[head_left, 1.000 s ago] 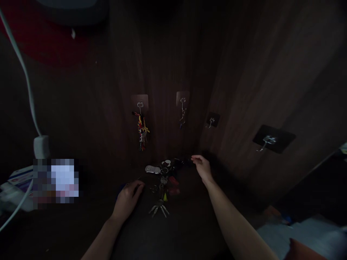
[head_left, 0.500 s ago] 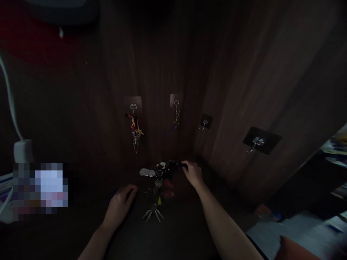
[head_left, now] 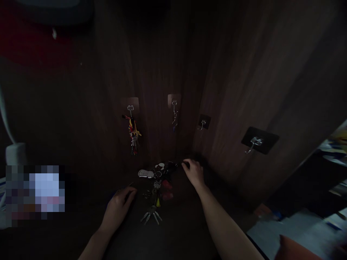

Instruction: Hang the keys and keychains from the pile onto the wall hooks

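Observation:
On the dark surface lies a spread of keys (head_left: 151, 215), with a grey remote fob (head_left: 146, 174), key rings and a yellow tag (head_left: 158, 202). Reddish pieces (head_left: 167, 189) and a black item (head_left: 171, 166) lie on the right side of this spread. My left hand (head_left: 119, 204) rests left of the keys, fingers curled and thumb near the forefinger; a bit of dark blue shows behind it, and what it holds is hidden. Just right of the black item is my right hand (head_left: 194, 172), thumb and forefinger apart, nothing visible between them.
A bunch of keys with colourful cords (head_left: 133, 133) hangs from a wall hook (head_left: 130, 108). A short chain (head_left: 175, 119) hangs from another. Two bare hooks (head_left: 203, 122) (head_left: 255, 141) are on the right panel. A white cable plug (head_left: 16, 153) is at far left.
The view has shifted slightly, so the wall and keys sit a little further left. My right fingertips are now slightly further from the black item. My left hand has hardly moved.

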Available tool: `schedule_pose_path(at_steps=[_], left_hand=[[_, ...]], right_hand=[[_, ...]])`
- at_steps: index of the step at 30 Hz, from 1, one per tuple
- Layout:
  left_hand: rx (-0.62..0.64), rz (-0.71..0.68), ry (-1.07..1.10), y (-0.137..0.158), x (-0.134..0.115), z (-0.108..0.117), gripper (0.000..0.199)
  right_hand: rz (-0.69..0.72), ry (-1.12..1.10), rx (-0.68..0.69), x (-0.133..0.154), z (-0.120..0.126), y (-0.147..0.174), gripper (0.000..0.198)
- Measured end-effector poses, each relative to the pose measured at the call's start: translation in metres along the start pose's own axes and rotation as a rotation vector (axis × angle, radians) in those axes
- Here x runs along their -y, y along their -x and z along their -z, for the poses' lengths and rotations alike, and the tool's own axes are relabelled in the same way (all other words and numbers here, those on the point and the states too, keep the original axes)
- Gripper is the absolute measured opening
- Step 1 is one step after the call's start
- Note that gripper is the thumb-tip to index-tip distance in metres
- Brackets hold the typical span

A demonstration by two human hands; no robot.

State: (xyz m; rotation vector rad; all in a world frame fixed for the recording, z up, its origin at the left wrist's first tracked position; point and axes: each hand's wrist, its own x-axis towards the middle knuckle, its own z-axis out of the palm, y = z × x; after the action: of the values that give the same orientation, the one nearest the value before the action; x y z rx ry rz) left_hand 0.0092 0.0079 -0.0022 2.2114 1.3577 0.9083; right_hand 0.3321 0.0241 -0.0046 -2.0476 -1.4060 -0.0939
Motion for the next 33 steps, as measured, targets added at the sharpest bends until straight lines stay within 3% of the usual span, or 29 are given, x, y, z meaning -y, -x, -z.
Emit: schedule_pose_path(at_steps=[6,15,23,33], left_hand=[[-0.016,-0.011,-0.012,0.0,0.0,0.0,0.026],[-0.008,-0.019,-0.014,0.001,0.004,-0.001,0.027],[-0.015,-0.013,-0.002,0.001,0.0,0.001,0.026],[0.002,-0.002,-0.009,0.001,0.004,0.0,0.027]], right_hand=[[-0.083,-0.401,-0.056,0.002,-0.014,-0.006,0.004],[-0.198,-0.815,-0.14,-0.012,-0.002,-0.012,0.026],[-0.302,-1.341,0.035,0.006,0.012,-0.003,0.032],[-0.281,-1.304,0.147,0.011,0.017,0.0,0.034]])
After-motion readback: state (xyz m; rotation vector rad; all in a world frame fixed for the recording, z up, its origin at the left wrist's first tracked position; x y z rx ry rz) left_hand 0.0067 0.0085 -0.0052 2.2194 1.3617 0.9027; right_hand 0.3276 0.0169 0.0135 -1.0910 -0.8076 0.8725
